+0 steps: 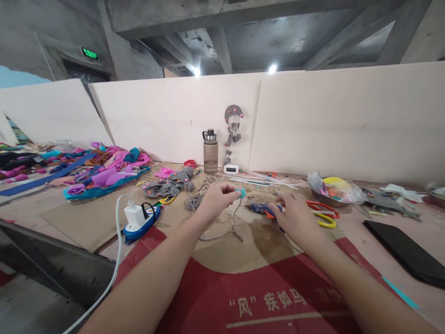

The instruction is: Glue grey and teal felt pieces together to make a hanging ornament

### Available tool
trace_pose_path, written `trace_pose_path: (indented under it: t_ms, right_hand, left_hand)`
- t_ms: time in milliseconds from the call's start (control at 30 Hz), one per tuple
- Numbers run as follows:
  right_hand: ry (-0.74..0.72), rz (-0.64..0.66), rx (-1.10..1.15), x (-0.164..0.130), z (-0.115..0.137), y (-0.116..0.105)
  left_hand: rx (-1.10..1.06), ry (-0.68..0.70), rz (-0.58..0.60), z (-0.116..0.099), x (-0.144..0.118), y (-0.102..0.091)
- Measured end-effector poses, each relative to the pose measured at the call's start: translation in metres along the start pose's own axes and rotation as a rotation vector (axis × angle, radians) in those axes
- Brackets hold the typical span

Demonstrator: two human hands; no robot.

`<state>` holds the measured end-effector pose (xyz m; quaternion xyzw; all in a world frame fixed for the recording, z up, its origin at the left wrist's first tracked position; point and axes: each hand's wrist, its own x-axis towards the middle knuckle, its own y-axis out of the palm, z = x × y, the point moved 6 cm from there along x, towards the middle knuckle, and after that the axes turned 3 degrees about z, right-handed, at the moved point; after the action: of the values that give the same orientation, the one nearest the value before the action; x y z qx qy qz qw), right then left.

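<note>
My left hand [215, 200] is raised a little above the cardboard-covered table [100, 217], pinching a small teal felt piece [240, 193] from which a grey cord [232, 226] hangs down onto the surface. My right hand [297, 217] rests on the cardboard, its fingers closed on a blue and orange tool [262, 210], probably a glue gun. The two hands are about a hand's width apart.
Red and yellow scissors [324, 213] lie right of my right hand. A water bottle [210, 152], small clock [231, 169] and grey felt hanging [232, 125] stand at the white back board. Grey felt pieces [168, 185], colourful fabric [109, 173], power strip [141, 219], metal bowl [334, 190], black tablet [411, 255].
</note>
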<state>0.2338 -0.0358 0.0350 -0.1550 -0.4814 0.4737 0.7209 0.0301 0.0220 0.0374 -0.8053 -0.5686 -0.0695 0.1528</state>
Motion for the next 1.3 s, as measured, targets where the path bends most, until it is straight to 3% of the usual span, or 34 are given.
trace_pose_path:
  t_ms: [33, 133, 233, 333, 467, 633, 1167, 1300]
  right_hand:
    - [-0.020, -0.007, 0.142, -0.002, 0.011, 0.002]
    - [0.043, 0.178, 0.724, -0.009, 0.037, 0.026]
    - [0.173, 0.315, 1.012, -0.017, 0.048, 0.049]
    - [0.245, 0.272, 0.937, -0.018, 0.038, 0.049]
    - [0.189, 0.126, 0.685, -0.013, 0.027, 0.029]
    - [0.146, 0.061, 0.519, -0.012, 0.033, 0.013]
    - [0.040, -0.050, 0.347, -0.012, 0.041, 0.000]
    - [0.011, -0.080, 0.337, -0.012, 0.041, -0.002]
  left_hand:
    - [0.036, 0.033, -0.007, -0.004, -0.002, 0.002]
    - [0.096, 0.129, 0.005, -0.015, -0.009, 0.012]
    - [0.073, 0.135, 0.035, -0.016, -0.013, 0.020]
    - [0.038, 0.076, 0.043, -0.012, -0.013, 0.022]
    - [0.010, -0.010, 0.071, -0.008, -0.012, 0.023]
    - [-0.041, -0.055, 0.146, -0.006, -0.013, 0.028]
    - [-0.007, -0.097, 0.184, 0.001, -0.010, 0.032]
    - [-0.041, -0.132, 0.148, 0.004, -0.009, 0.029]
